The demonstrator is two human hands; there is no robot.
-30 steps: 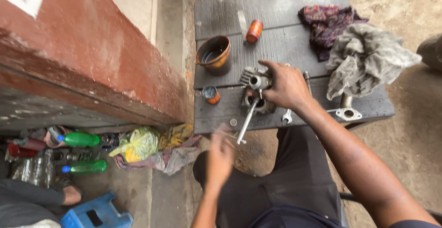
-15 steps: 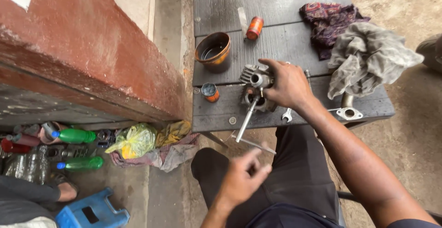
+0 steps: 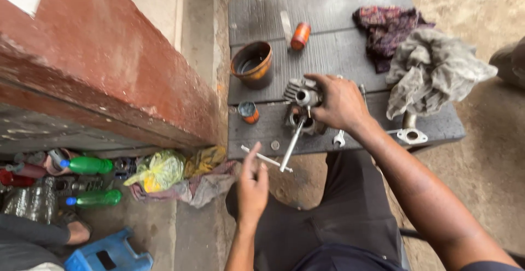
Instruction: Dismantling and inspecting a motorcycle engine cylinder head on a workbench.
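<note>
Finned metal engine part (image 3: pixel 299 92) is seen near the front edge of a grey wooden table (image 3: pixel 328 47), gripped from the right side by the right hand (image 3: pixel 338 102), whose fingers are curled closed over it. A long metal rod (image 3: pixel 291 145) is seen running from under the part down past the table's front edge. A thinner metal pin (image 3: pixel 261 156) is pinched at its near end between the thumb and fingertips of the left hand (image 3: pixel 252 186), which is held below the table edge, above the lap; the pin's far end lies close to the lower end of the rod, though whether they touch cannot be told.

Just left of the part, a small orange-and-blue tin (image 3: pixel 249 112) is set on the table, and further back a rusty brown bowl (image 3: pixel 252 63) is placed. An orange cylinder (image 3: pixel 300 36) is laid near the table's rear. A small spanner (image 3: pixel 339 138) lies by the right wrist, and a metal flange with a pipe stub (image 3: pixel 410 133) rests at the front right corner. A grey rag (image 3: pixel 429 74) and a dark patterned cloth (image 3: pixel 385 27) are heaped on the right side.

On the ground to the left, beside a red-brown wall (image 3: pixel 104 68), two green bottles (image 3: pixel 90 165), a yellow plastic bag (image 3: pixel 157 170) and a blue stool (image 3: pixel 109 254) are seen.
</note>
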